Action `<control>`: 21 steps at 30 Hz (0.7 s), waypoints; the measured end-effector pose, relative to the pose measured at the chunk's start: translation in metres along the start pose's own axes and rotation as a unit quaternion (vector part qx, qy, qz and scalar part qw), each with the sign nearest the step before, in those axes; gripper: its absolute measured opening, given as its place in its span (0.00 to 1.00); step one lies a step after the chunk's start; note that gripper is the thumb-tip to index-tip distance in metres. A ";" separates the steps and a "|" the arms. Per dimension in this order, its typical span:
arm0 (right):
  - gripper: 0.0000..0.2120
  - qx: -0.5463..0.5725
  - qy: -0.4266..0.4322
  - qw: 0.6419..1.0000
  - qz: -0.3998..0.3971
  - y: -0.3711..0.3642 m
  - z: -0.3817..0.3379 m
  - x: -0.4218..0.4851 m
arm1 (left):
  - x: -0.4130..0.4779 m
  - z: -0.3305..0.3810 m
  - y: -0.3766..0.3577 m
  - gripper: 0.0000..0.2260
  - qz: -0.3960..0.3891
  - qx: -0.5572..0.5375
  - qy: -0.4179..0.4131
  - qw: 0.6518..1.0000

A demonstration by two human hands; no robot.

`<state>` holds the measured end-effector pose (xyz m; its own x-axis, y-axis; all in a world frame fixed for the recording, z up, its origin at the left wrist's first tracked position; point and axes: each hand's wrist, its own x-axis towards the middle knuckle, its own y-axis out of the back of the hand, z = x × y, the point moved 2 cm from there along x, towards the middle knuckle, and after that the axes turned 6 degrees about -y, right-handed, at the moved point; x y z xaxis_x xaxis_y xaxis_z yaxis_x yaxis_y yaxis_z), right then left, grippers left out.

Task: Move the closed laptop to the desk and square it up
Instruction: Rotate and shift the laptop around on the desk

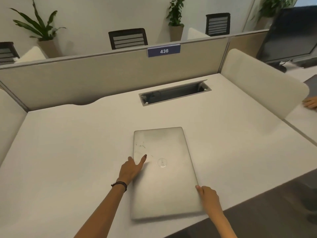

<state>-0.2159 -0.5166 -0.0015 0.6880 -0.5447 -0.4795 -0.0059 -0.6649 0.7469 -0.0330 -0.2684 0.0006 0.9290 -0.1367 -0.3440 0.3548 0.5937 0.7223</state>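
Observation:
A closed silver laptop (164, 172) lies flat on the white desk (68, 152), its long side running away from me and its near end close to the desk's front edge. My left hand (132, 170) rests against the laptop's left edge, with a finger on the lid. My right hand (208, 197) touches the laptop's right edge near the front corner, fingers curled along the side. Neither hand lifts it.
An open cable tray (175, 93) is sunk into the desk behind the laptop. Beige partitions (103, 78) with a "436" sign (163, 51) enclose the back and sides. A monitor (291, 35) and another person's hand (310, 103) are at the right.

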 end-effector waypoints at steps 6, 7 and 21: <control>0.23 0.040 -0.030 0.999 0.008 -0.017 0.005 -0.022 | 0.021 0.011 -0.001 0.29 -0.005 0.057 -0.051 0.997; 0.24 0.050 -0.035 0.998 0.011 -0.020 0.004 -0.027 | 0.023 0.013 -0.002 0.28 -0.002 0.068 -0.060 0.996; 0.21 0.025 -0.037 0.987 -0.156 -0.021 -0.009 -0.024 | 0.035 0.010 0.015 0.20 -0.005 0.157 -0.150 0.976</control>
<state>-0.2257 -0.4857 -0.0016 0.6079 -0.3434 -0.7159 0.1607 -0.8298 0.5345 0.0059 -0.2717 0.0056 0.8977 -0.3952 -0.1951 0.3351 0.3247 0.8845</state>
